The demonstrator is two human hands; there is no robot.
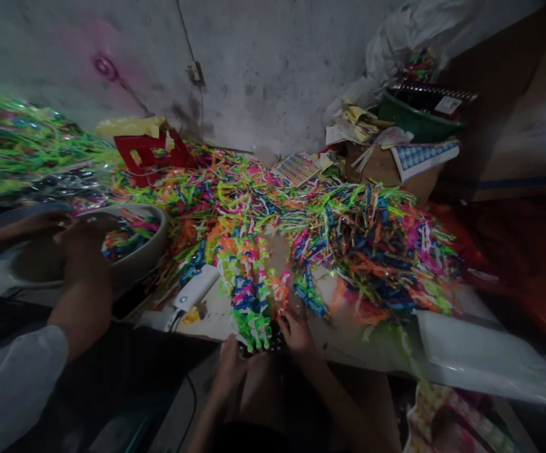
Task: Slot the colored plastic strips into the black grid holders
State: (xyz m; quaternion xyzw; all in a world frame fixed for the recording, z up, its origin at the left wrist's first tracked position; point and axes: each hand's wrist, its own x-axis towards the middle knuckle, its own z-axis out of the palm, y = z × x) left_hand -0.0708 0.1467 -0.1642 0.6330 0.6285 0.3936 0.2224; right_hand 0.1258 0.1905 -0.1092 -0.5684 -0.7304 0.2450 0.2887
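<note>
Rows of small bright plastic pieces [249,296], green, blue, pink and orange, lie lined up in front of me. Under their near end shows a black board with holes [277,341]. My left hand [231,360] is closed at the near left corner of that board, its fingertips partly hidden. To the right of the rows, my right hand [296,332] pinches the lower end of an orange and pink plastic piece [281,290]. What exactly these pieces are is too small and dim to tell.
A big heap of similar pieces [358,239] covers the table behind and right. At left a co-worker's arm [87,277] reaches over a white basin [155,251]. A white power bank [197,288], a red plastic stand [153,154] and a white plastic packet [485,355] lie around.
</note>
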